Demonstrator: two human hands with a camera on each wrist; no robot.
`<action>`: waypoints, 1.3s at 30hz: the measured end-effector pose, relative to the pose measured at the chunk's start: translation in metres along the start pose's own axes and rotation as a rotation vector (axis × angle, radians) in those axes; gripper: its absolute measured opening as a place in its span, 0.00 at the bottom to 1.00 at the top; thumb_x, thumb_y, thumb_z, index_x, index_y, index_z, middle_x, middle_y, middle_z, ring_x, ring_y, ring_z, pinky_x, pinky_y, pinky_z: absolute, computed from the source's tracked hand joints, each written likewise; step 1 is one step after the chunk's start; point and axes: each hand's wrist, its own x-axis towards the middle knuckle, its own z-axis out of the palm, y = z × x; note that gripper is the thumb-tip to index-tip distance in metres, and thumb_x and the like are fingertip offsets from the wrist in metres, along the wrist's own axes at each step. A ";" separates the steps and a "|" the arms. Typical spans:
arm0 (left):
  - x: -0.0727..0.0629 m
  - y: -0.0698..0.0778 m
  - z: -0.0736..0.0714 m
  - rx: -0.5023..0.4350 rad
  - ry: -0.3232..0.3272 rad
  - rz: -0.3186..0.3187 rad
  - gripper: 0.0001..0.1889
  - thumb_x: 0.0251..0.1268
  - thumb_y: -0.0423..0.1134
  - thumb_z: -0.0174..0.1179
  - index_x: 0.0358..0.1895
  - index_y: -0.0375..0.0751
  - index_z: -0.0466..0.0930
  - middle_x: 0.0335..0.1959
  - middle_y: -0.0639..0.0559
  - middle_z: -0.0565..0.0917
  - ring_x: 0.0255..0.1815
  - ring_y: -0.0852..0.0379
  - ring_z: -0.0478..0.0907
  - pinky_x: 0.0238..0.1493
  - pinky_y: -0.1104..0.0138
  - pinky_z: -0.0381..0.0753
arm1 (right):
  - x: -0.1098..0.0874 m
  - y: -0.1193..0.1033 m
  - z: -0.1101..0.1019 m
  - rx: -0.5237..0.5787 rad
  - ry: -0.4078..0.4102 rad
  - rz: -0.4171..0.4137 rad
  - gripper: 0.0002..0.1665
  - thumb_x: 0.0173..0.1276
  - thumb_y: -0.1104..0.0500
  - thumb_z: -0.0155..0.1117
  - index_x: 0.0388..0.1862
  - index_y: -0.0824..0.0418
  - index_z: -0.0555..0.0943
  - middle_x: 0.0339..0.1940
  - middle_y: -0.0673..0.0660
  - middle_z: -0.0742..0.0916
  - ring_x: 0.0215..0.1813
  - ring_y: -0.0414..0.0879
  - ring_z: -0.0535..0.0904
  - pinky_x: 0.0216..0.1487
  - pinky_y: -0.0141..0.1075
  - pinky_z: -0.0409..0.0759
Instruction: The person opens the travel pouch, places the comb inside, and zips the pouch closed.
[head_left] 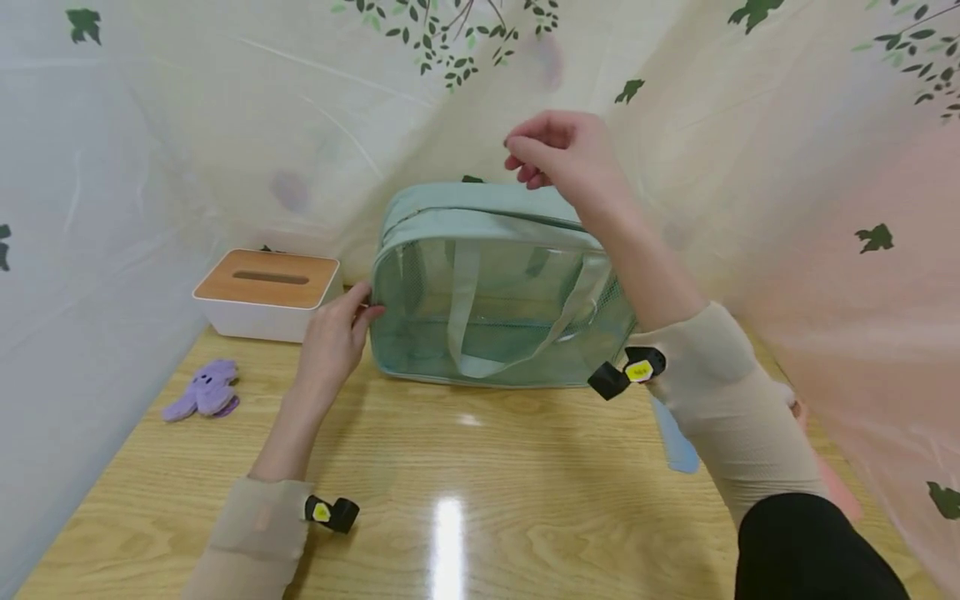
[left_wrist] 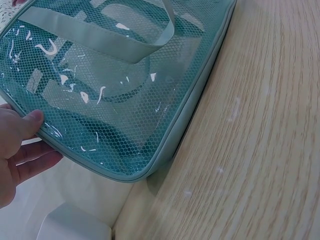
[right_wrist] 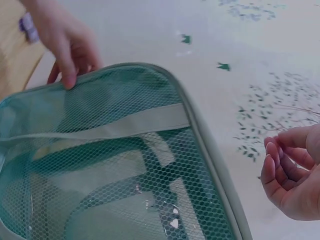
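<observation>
A mint-green bag [head_left: 517, 304] with a see-through front and mesh sides stands upright on the table, a fabric strap handle [head_left: 465, 308] hanging over its front. My left hand [head_left: 333, 333] holds its left edge; in the left wrist view the thumb [left_wrist: 33, 120] lies on the front panel and the fingers reach behind the rim. Above the bag's top right my right hand [head_left: 566, 154] is raised, fingers loosely curled and thumb close to the index fingertip. Nothing shows in that right hand [right_wrist: 295, 172] in the right wrist view. A seam or zip line runs along the bag's top.
Left of the bag stands a white tissue box [head_left: 262, 321] with a wooden lid. A purple plush toy [head_left: 206, 390] lies in front of it. Partly behind my right arm are a light-blue flat item [head_left: 677, 442] and something pink [head_left: 840, 487]. Leaf-printed sheeting hangs around the wooden table [head_left: 525, 483].
</observation>
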 end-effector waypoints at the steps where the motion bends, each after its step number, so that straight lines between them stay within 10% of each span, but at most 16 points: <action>1: 0.000 0.000 0.000 0.001 -0.001 -0.001 0.08 0.72 0.36 0.63 0.38 0.35 0.75 0.33 0.36 0.87 0.37 0.39 0.87 0.35 0.50 0.83 | -0.004 0.000 -0.005 0.028 0.022 -0.011 0.07 0.72 0.60 0.69 0.43 0.63 0.85 0.31 0.53 0.89 0.33 0.46 0.81 0.40 0.31 0.83; 23: 0.000 0.000 0.000 0.007 -0.007 -0.025 0.08 0.72 0.35 0.63 0.37 0.34 0.75 0.31 0.37 0.86 0.34 0.40 0.85 0.34 0.52 0.80 | -0.106 0.071 -0.086 0.377 0.364 -0.163 0.05 0.68 0.69 0.70 0.38 0.72 0.85 0.27 0.55 0.88 0.29 0.44 0.82 0.33 0.28 0.83; 39: 0.001 0.001 -0.001 0.009 -0.016 -0.031 0.09 0.71 0.35 0.64 0.36 0.34 0.75 0.34 0.36 0.88 0.37 0.39 0.87 0.36 0.50 0.83 | -0.166 0.127 -0.110 0.264 0.373 -0.038 0.05 0.70 0.68 0.69 0.42 0.70 0.86 0.29 0.52 0.90 0.32 0.42 0.84 0.36 0.28 0.83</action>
